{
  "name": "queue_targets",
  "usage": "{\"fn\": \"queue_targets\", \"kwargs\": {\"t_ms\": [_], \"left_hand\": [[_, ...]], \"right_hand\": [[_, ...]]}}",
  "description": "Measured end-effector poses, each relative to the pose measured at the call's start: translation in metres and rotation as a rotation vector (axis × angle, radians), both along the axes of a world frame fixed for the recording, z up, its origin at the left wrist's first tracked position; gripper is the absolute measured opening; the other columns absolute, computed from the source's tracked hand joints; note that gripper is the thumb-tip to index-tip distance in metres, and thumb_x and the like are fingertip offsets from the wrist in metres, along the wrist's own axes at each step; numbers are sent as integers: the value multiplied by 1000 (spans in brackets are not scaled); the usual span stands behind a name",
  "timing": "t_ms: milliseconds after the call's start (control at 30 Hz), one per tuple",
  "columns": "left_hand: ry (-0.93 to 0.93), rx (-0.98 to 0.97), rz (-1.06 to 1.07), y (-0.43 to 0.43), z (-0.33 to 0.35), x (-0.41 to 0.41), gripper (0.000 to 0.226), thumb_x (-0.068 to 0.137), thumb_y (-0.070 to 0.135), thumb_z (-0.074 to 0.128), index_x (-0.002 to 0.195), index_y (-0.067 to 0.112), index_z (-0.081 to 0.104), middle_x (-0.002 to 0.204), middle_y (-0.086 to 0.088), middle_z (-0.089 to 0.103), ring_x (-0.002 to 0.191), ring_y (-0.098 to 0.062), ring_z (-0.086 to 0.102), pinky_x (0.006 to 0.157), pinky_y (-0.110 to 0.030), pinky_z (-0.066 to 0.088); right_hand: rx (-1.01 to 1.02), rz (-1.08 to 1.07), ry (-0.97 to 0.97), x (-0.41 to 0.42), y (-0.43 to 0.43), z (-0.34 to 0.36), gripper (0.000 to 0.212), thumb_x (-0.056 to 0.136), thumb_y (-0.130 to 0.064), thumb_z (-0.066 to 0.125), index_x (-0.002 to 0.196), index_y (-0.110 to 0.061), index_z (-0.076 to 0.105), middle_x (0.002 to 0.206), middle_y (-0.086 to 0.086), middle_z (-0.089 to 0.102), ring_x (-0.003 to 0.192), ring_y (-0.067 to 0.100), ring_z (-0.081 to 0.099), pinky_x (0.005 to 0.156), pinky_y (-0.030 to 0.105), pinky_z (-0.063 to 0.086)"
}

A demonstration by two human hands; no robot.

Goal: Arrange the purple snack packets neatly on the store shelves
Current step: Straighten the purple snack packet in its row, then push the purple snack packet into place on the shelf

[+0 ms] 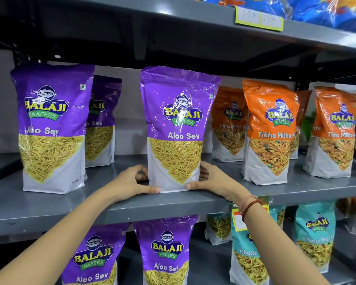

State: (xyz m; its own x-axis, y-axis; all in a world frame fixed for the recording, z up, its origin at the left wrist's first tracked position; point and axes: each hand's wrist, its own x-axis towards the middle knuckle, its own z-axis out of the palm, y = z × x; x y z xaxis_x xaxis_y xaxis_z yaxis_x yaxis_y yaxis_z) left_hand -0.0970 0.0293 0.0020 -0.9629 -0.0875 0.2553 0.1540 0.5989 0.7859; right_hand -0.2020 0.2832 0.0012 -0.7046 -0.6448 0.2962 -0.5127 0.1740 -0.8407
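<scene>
Both hands, the left hand (132,181) and right hand (211,179), clamp the base of a purple packet (178,128) standing mid-frame on the middle shelf (173,204). Two more purple packets (51,128) stand at left; spacing looks uneven, so arranging seems partway done.

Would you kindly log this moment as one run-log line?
left hand and right hand: gripping base of purple packet | packet: upright on middle shelf | step: positioning
</scene>
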Motion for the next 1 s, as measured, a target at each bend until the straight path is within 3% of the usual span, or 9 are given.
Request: {"fn": "queue_targets", "kwargs": {"t_ms": [233, 333, 433, 500, 600, 700, 833, 933, 1000], "left_hand": [[6, -9, 9, -1, 2, 7, 53, 51, 46, 85, 91, 26, 57, 105, 6, 71, 104, -5, 62, 89, -22, 43], [123, 75, 29, -2, 3, 24, 52, 51, 45, 83, 95, 32, 59, 114, 1, 67, 112, -8, 58, 101, -30, 42], [349, 113, 105, -15, 6, 55, 37, 59, 37, 81, 91, 35, 62, 106, 10, 68, 101, 1, 63, 89, -24, 47], [521, 143, 195, -33, 13, 78, 25, 70, 18, 78, 85, 31, 63, 97, 9, 70, 89, 2, 66, 80, -21, 50], [798, 177, 415, -71, 26, 107, 23, 77, 9, 71, 80, 30, 62, 85, 7, 68, 74, 6, 62, 70, -9, 49], [910, 241, 666, -115, 30, 122, 17, 79, 20, 69, 92, 25, 58, 92, 1, 66, 73, 12, 58, 70, -6, 45], [539, 395, 726, -178, 20, 129, 31, 85, 33, 61, 113, 22, 52, 125, -6, 53, 112, -19, 51, 95, -37, 41], [211, 488, 477, -197, 15, 124, 29, 88, 40, 52, 114, 31, 50, 128, 4, 50, 117, -16, 46, 92, -34, 36], [114, 369, 324, -201, 12, 119, 27, 85, 37, 57, 111, 31, 57, 130, 6, 56, 114, -11, 52, 100, -30, 37]], "right_hand": [[-102, -8, 37, 6, 0, 2, 77, 58, -30, 89, 126, -21, 54, 120, -7, 69, 114, 11, 63, 98, 25, 50], [-338, -249, 161, 25, -5, 5, 80, 55, -42, 82, 125, -16, 55, 124, 0, 64, 113, 14, 61, 96, 30, 48], [-604, -482, 376, 62, -21, 7, 51, 64, -47, 75, 108, -24, 61, 106, 4, 67, 91, 5, 63, 79, 23, 53], [-686, -492, 535, 90, -45, 12, 29, 76, -40, 74, 98, -25, 62, 93, 3, 65, 81, 11, 63, 70, 28, 53], [-614, -358, 635, 128, -97, 22, 15, 80, -28, 69, 93, -26, 62, 84, -2, 62, 77, 15, 60, 64, 26, 51], [-367, -187, 586, 143, -150, 23, 36, 78, -30, 72, 109, -15, 62, 98, 1, 60, 92, 18, 59, 72, 26, 52], [-13, -70, 269, 136, -211, 15, 91, 76, -41, 75, 146, -9, 26, 138, 13, 42, 131, 27, 41, 110, 39, 35], [106, -30, 100, 123, -241, 11, 115, 69, -51, 77, 152, -13, 6, 158, 9, 23, 145, 25, 24, 115, 35, 25], [107, -40, 37, 116, -253, 12, 118, 64, -53, 80, 151, -18, 9, 154, 7, 34, 140, 25, 35, 112, 34, 32]]}}
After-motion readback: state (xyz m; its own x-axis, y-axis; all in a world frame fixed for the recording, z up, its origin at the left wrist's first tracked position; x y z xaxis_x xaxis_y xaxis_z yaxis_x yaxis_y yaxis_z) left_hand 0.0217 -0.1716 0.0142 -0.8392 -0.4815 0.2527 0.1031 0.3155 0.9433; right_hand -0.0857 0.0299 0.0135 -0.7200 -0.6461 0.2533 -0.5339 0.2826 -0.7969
